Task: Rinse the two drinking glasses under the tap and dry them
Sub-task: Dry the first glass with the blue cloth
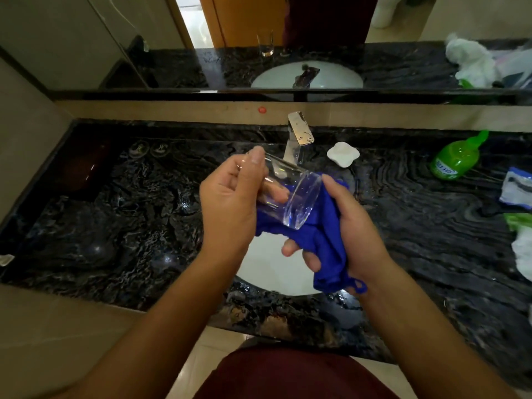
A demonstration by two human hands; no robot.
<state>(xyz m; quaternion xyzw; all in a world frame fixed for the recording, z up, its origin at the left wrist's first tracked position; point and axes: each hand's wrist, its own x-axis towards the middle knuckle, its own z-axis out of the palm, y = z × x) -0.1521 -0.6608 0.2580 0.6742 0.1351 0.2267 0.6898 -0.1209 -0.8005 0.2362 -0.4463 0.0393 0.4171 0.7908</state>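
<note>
Head view, looking down on a dark veined stone desk (121, 214) with a white oval sink (267, 272) sunk into its middle; chrome tap (299, 136) standing at the far rim of the sink, a white soap dish (343, 154) just right of it; green bottle (456, 159) lying tilted toward the far right, a blue-and-white packet (518, 188) and crumpled white and green wrapping (522, 240) at the right edge; beige tiled wall strip with a small red dot (262, 110) behind the tap, a mirror (201, 38) above it showing the sink, the tap and an orange door.

Over the sink, left hand (230, 203) gripping a clear drinking glass (290, 194) on its side, thumb along the near wall, fingers curled round the far wall and visible through it; thick base of the glass turned right and near, touching a blue cloth (325, 240); right hand (348, 228) holding that cloth bunched, fingers curled round it, cloth hanging below the palm over the basin.

Second glass (265, 44) seen only as a mirror reflection, upright; its real place on the desk hard to tell.

Near edge: dark red garment (293, 375) of the person, pale floor tiles on both sides.
</note>
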